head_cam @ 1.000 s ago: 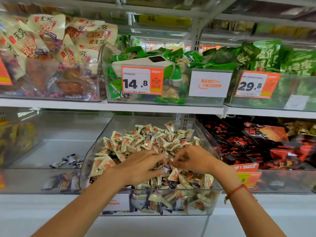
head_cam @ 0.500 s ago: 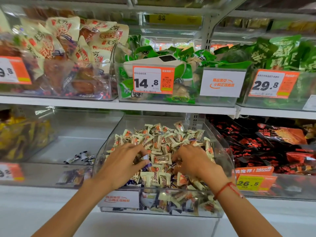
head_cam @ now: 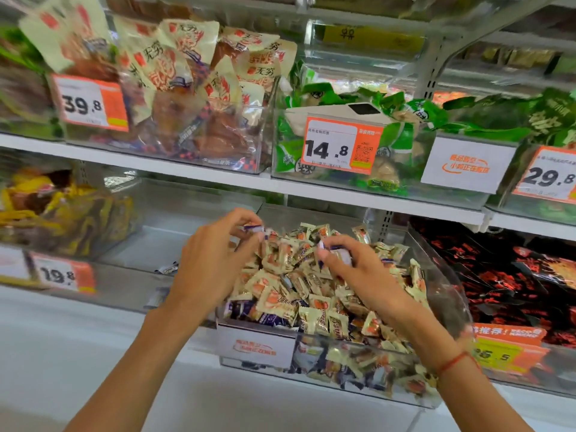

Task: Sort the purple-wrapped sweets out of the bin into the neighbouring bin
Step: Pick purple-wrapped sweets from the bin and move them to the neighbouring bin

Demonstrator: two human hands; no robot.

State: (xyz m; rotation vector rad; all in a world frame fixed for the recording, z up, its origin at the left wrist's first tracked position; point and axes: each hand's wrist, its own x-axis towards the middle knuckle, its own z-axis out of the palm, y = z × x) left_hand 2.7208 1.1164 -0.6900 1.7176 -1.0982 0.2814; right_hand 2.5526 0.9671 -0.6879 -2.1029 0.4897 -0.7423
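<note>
From the head camera, the left hand [head_cam: 215, 260] is raised above the left rim of the clear bin [head_cam: 436, 397], its fingertips pinching a purple-wrapped sweet [head_cam: 254, 227]. The right hand [head_cam: 358, 269] hovers over the heap of cream-and-orange sweets [head_cam: 280, 294], fingers curled around another purple sweet [head_cam: 335, 252]. More purple wrappers [head_cam: 249, 311] lie at the front left corner of the heap. The neighbouring bin [head_cam: 149, 282] to the left holds a few small wrapped sweets [head_cam: 168, 268] on its floor. A red string [head_cam: 452, 363] circles the right wrist. On the shelf above, a price tag [head_cam: 341, 145] reads 14.8.
</note>
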